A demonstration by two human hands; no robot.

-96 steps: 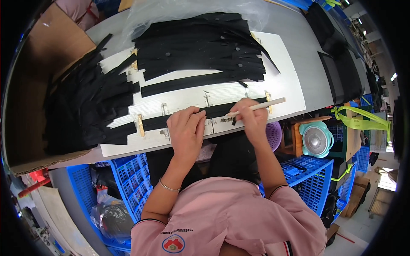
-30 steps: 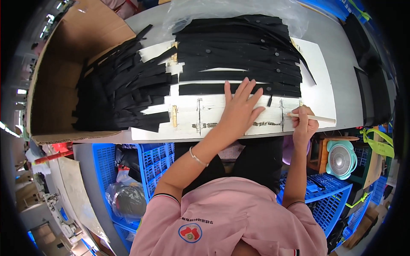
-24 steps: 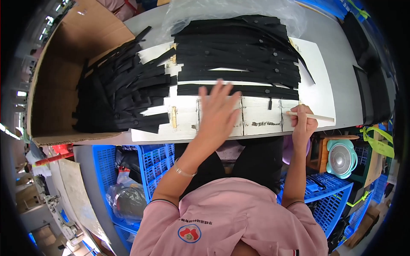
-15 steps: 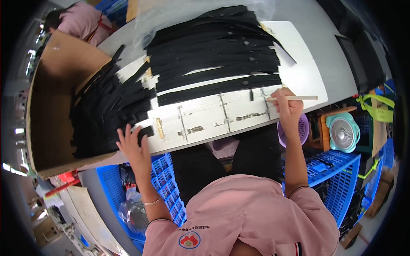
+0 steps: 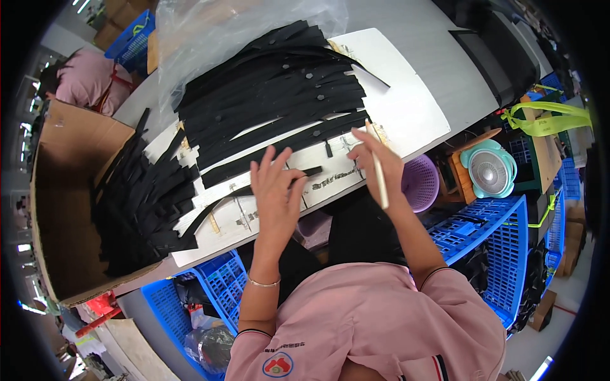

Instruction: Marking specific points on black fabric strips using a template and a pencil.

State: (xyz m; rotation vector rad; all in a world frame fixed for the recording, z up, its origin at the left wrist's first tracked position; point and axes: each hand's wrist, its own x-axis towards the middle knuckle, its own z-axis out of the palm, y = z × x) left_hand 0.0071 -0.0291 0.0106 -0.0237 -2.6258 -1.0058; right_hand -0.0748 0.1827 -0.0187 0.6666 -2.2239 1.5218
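Observation:
My left hand [image 5: 274, 190] is above the near part of a white board [image 5: 413, 95], thumb and forefinger pinching a black fabric strip [image 5: 219, 202]. One end of the strip sticks out past the fingers; the rest curves back to a heap of black strips [image 5: 143, 206] at the left. In my right hand [image 5: 384, 166], at the board's near right, is a slim white pencil-like stick [image 5: 379, 181], slanting down toward the wrist. Beyond both hands, many black strips [image 5: 267, 95] lie side by side across the board. Dark marks and lines show on the board's near side.
An open cardboard box [image 5: 76, 127] stands at the left, the heap spilling from it. Clear plastic film [image 5: 222, 28] lies at the back. Below the table edge are blue crates [image 5: 502, 267], a purple basket [image 5: 420, 184] and a teal fan [image 5: 489, 168]. Another person [image 5: 92, 79] bends at the far left.
My left hand has moved right from the heap, drawing a black strip across the board. The stick in my right hand has swung from level to steeply slanted. The whole view has shifted.

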